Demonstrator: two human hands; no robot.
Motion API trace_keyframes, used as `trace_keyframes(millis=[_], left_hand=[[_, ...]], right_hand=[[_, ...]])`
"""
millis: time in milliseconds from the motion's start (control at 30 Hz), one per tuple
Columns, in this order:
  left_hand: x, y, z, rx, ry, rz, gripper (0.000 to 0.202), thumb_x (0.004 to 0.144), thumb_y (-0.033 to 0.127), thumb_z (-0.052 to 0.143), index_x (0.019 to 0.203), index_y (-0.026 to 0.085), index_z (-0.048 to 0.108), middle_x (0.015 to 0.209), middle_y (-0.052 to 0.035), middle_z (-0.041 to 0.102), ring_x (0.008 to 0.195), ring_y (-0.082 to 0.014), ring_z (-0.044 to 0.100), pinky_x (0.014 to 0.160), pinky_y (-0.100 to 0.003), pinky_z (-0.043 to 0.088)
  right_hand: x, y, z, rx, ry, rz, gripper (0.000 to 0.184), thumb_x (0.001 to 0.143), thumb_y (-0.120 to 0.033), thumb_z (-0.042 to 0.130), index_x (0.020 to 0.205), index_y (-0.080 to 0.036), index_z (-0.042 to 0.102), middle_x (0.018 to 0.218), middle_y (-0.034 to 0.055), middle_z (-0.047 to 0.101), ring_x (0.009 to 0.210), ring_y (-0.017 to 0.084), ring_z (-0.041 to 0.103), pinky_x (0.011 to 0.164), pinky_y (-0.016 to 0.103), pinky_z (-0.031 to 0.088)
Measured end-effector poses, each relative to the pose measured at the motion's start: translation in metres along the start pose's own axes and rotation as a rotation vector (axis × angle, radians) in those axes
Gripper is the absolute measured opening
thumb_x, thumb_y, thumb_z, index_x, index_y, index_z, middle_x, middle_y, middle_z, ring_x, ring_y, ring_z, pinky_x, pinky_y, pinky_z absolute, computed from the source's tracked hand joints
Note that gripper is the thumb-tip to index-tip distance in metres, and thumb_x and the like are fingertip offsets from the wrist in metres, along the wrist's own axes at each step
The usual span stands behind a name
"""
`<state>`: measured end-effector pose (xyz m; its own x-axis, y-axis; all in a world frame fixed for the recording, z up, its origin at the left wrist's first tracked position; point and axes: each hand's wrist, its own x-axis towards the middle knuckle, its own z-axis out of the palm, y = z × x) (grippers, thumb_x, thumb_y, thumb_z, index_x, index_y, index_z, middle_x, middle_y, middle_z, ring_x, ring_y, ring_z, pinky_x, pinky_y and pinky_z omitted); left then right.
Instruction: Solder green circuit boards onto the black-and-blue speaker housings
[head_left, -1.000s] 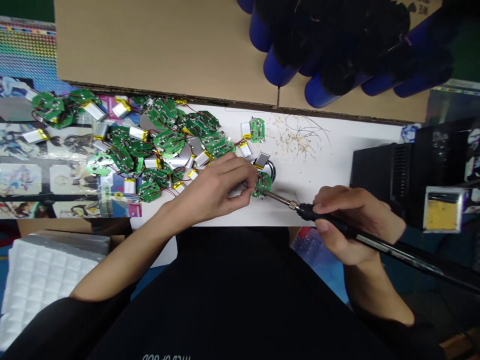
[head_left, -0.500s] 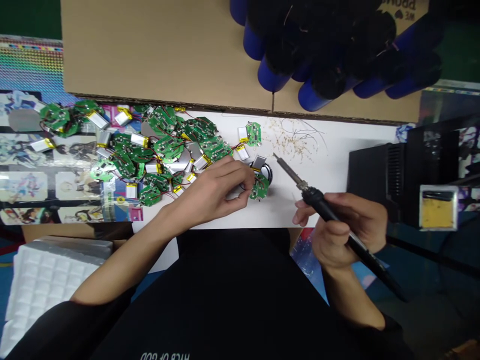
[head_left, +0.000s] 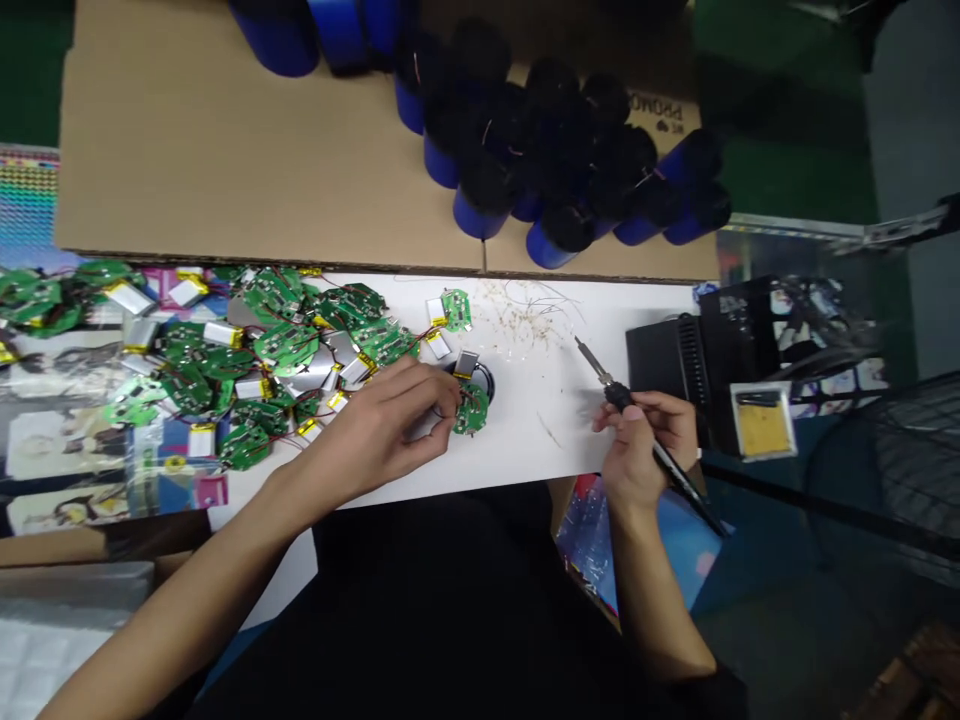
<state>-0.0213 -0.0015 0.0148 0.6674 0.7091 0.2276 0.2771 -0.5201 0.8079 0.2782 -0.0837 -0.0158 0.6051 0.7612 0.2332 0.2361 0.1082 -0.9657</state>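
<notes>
My left hand (head_left: pixel 382 425) pinches the left edge of a round green circuit board (head_left: pixel 471 408), with red wires running from it. Just above that board lie a small silver pouch battery (head_left: pixel 466 363) and a black ring-shaped part (head_left: pixel 486 378), partly hidden behind them. My right hand (head_left: pixel 645 440) grips a black soldering iron (head_left: pixel 619 396) like a pen. Its metal tip (head_left: pixel 589 355) points up and left, in the air well to the right of the board.
A heap of green boards (head_left: pixel 277 345) wired to silver batteries (head_left: pixel 225 334) lies left of my hands. Solder scraps and thin wires (head_left: pixel 521 315) are scattered on the white sheet (head_left: pixel 540 430). Behind stand blue cylinders (head_left: pixel 480 190) on cardboard (head_left: pixel 187 170). A black soldering station (head_left: pixel 697 360) and yellow sponge tray (head_left: pixel 763 422) stand right.
The soldering iron has lifted off the board and moved right, away from it. My left hand stays on the board. The whole view has shifted, showing more of the surroundings.
</notes>
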Motion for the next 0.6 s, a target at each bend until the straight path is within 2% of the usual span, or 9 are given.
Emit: trace_keyframes(millis=[67,133,267,333,400,433,500,533,600], left_hand=[[0.0,0.0,0.0,0.006,-0.004,0.001,0.011,0.102,0.008,0.062,0.1,0.019,0.06,0.11,-0.005,0.073,0.11,-0.0183,0.069,0.101,-0.035,0.049],[0.0,0.0,-0.001,0.007,-0.013,0.002,0.01,0.103,0.009,0.062,0.101,0.019,0.06,0.111,-0.0052,0.073,0.112,-0.0186,0.069,0.102,-0.035,0.048],[-0.002,0.0,0.0,0.017,-0.032,0.008,0.009,0.105,0.01,0.063,0.108,0.018,0.063,0.116,-0.0069,0.073,0.116,-0.0199,0.068,0.103,-0.037,0.049],[-0.003,0.001,0.002,0.04,-0.019,0.015,0.009,0.106,0.011,0.064,0.112,0.018,0.064,0.116,-0.0075,0.073,0.115,-0.0203,0.068,0.101,-0.037,0.05],[-0.003,0.002,0.004,0.074,0.003,0.017,0.01,0.106,0.013,0.065,0.114,0.018,0.065,0.116,-0.0079,0.074,0.112,-0.0209,0.067,0.099,-0.038,0.05],[-0.002,0.003,0.005,0.093,0.01,0.016,0.01,0.106,0.013,0.066,0.115,0.018,0.066,0.116,-0.0081,0.074,0.11,-0.0212,0.067,0.097,-0.038,0.051],[-0.002,0.004,0.006,0.128,0.018,0.023,0.01,0.105,0.014,0.067,0.115,0.017,0.066,0.115,-0.0086,0.074,0.107,-0.0216,0.066,0.095,-0.038,0.051],[-0.001,0.004,0.005,0.144,0.017,0.037,0.01,0.105,0.014,0.067,0.115,0.017,0.066,0.115,-0.0088,0.074,0.106,-0.0218,0.066,0.095,-0.038,0.051],[-0.001,0.004,0.004,0.187,0.012,0.083,0.009,0.105,0.014,0.066,0.114,0.016,0.066,0.114,-0.0096,0.074,0.106,-0.0222,0.065,0.095,-0.038,0.051]], right_hand=[[-0.007,0.005,-0.002,-0.023,0.001,0.004,0.018,0.091,-0.03,0.081,0.099,-0.021,0.067,0.072,-0.004,0.074,0.056,0.016,0.075,0.053,0.026,0.061],[-0.016,0.002,0.001,-0.014,-0.025,-0.02,0.022,0.096,-0.037,0.078,0.107,-0.021,0.068,0.079,-0.0007,0.079,0.059,0.018,0.078,0.051,0.028,0.062],[-0.034,-0.012,0.015,0.058,-0.202,-0.023,0.048,0.107,-0.059,0.056,0.134,-0.021,0.066,0.094,0.0077,0.085,0.055,0.02,0.078,0.044,0.032,0.062],[-0.042,-0.017,0.023,0.052,-0.302,-0.054,0.043,0.111,-0.054,0.05,0.136,-0.023,0.067,0.099,0.0087,0.086,0.058,0.019,0.079,0.048,0.032,0.064],[-0.047,-0.019,0.033,-0.012,-0.403,-0.138,0.029,0.108,-0.039,0.063,0.132,-0.025,0.068,0.108,0.0087,0.085,0.072,0.02,0.082,0.058,0.034,0.068],[-0.048,-0.02,0.037,-0.049,-0.452,-0.193,0.03,0.102,-0.032,0.072,0.131,-0.026,0.068,0.113,0.0091,0.085,0.083,0.021,0.083,0.066,0.035,0.07],[-0.048,-0.02,0.047,-0.107,-0.538,-0.29,0.048,0.09,-0.024,0.087,0.133,-0.027,0.066,0.12,0.01,0.082,0.101,0.025,0.082,0.082,0.041,0.072],[-0.046,-0.02,0.05,-0.123,-0.558,-0.324,0.055,0.087,-0.022,0.09,0.135,-0.028,0.064,0.121,0.0101,0.081,0.106,0.026,0.081,0.087,0.043,0.072],[-0.041,-0.019,0.056,-0.146,-0.58,-0.353,0.057,0.088,-0.02,0.088,0.137,-0.029,0.062,0.121,0.0091,0.08,0.11,0.026,0.08,0.093,0.045,0.071]])
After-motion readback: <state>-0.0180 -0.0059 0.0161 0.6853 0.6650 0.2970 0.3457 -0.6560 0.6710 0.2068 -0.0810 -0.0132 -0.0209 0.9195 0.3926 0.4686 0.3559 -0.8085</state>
